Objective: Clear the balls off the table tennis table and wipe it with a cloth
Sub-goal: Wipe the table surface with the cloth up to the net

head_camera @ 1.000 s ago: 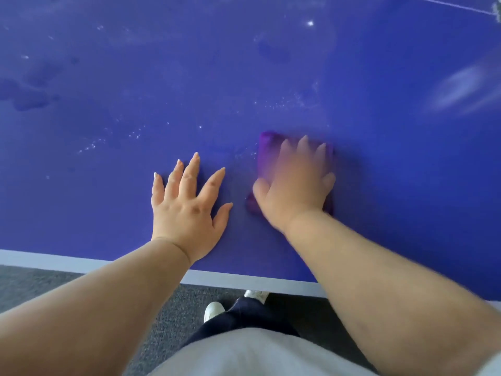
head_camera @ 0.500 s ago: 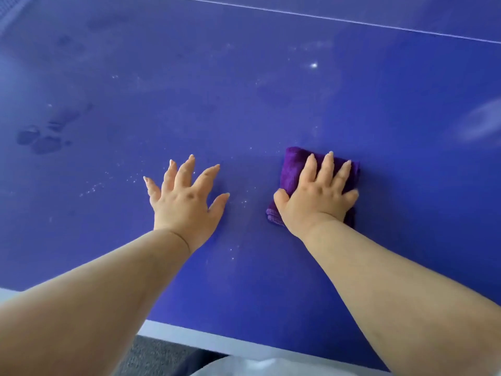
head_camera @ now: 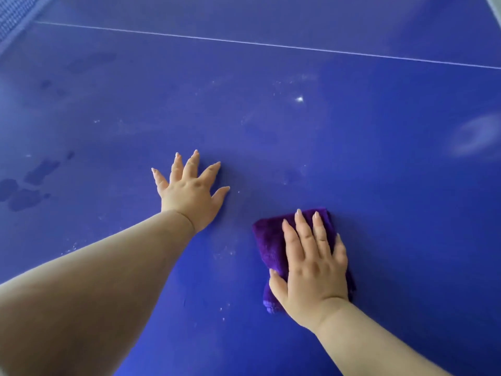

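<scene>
Wiping under way on blue desk (head_camera: 379,185), no balls in sight.

Right hand (head_camera: 314,270) flat and open-fingered on folded purple cloth (head_camera: 268,245), pressing rather than gripping it, near the lower middle of the surface. Left hand (head_camera: 189,191) spread open, palm down on bare surface just left of the cloth, holding nothing, apparently bracing. White specks (head_camera: 225,253) scattered between and around both hands; brighter white spot (head_camera: 299,99) farther out toward the thin white line (head_camera: 271,45); dark damp-looking patches (head_camera: 24,191) well off to the left; pale smear (head_camera: 477,137) at far right. Net edge (head_camera: 13,14) just visible top left. Ball-clearing step judged done, at least on this stretch. Next move likely calls for steady downward pressure and a sweep of the cloth through the specks, then outward to the spot and patches.
</scene>
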`<action>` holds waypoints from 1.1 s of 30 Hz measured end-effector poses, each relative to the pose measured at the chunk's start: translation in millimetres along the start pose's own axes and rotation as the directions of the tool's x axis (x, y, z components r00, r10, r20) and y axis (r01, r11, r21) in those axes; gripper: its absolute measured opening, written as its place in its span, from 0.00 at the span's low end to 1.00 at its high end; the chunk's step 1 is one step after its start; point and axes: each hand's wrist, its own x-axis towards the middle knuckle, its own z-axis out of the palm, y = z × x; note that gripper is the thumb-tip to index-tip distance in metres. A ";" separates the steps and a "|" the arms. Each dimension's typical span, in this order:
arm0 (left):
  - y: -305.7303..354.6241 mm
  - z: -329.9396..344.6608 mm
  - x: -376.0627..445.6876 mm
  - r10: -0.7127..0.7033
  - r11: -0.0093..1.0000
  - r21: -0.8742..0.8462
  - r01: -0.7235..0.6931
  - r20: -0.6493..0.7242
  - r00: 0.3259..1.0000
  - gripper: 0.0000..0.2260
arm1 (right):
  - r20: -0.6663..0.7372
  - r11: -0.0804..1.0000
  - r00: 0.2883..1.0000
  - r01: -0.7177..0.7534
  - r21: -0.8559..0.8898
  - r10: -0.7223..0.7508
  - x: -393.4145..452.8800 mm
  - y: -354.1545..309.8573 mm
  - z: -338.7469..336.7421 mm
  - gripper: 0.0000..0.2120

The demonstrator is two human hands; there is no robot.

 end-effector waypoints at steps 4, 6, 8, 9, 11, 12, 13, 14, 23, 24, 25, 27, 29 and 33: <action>-0.3 5.3 25.6 0.041 0.999 -0.020 -0.041 -0.034 0.999 0.27 | -0.027 0.978 0.978 -0.207 -0.010 0.207 46.7 9.2 -11.9 0.41; -2.4 11.5 26.3 0.058 0.998 -0.027 -0.061 -0.095 0.994 0.26 | -0.021 0.959 0.959 -0.282 -0.025 0.281 78.4 10.6 -19.3 0.42; -3.1 16.7 26.6 0.076 0.997 -0.026 -0.079 -0.123 0.989 0.26 | -0.018 0.937 0.937 -0.349 -0.019 0.349 112.9 11.6 -28.1 0.43; -3.1 18.1 28.0 0.080 0.996 -0.025 -0.084 -0.127 0.989 0.26 | -0.028 0.926 0.926 -0.377 -0.007 0.377 131.6 10.2 -33.0 0.42; -3.1 18.8 30.5 0.086 0.996 -0.025 -0.090 -0.131 0.988 0.26 | -0.047 0.908 0.906 -0.420 0.007 0.420 171.2 1.7 -41.0 0.42; -3.3 19.0 31.1 0.090 0.995 -0.024 -0.094 -0.136 0.987 0.26 | -0.051 0.900 0.898 -0.436 0.014 0.436 190.3 -4.8 -43.4 0.42; -3.5 19.0 30.6 0.093 0.995 -0.025 -0.097 -0.140 0.986 0.26 | -0.048 0.894 0.892 -0.448 0.022 0.449 206.8 -11.7 -45.8 0.42; -3.8 19.0 29.5 0.093 0.995 -0.026 -0.098 -0.139 0.986 0.26 | -0.045 0.890 0.889 -0.455 0.031 0.456 219.1 -17.7 -47.7 0.42; -5.5 17.1 28.6 0.102 0.993 -0.051 -0.109 -0.125 0.987 0.26 | -0.039 0.989 0.989 -0.145 -0.034 0.143 129.7 -3.2 -30.5 0.40; -6.0 17.4 28.4 0.102 0.992 -0.058 -0.110 -0.134 0.986 0.26 | -0.039 0.988 0.989 -0.148 -0.046 0.146 125.1 10.6 -31.6 0.39; -6.2 17.5 28.4 0.101 0.992 -0.061 -0.111 -0.140 0.985 0.26 | -0.044 0.984 0.984 -0.173 -0.047 0.171 127.0 24.3 -34.5 0.38; -5.8 17.9 29.0 0.106 0.991 -0.062 -0.115 -0.141 0.984 0.26 | -0.066 0.952 0.951 -0.305 -0.025 0.303 148.4 45.2 -41.9 0.36; -5.2 17.9 30.1 0.108 0.992 -0.056 -0.117 -0.141 0.984 0.26 | -0.069 0.890 0.888 -0.456 -0.007 0.454 187.6 51.1 -49.2 0.36; -4.9 17.7 31.1 0.106 0.992 -0.052 -0.114 -0.133 0.986 0.26 | -0.047 0.828 0.826 -0.558 0.057 0.561 260.9 25.6 -63.2 0.37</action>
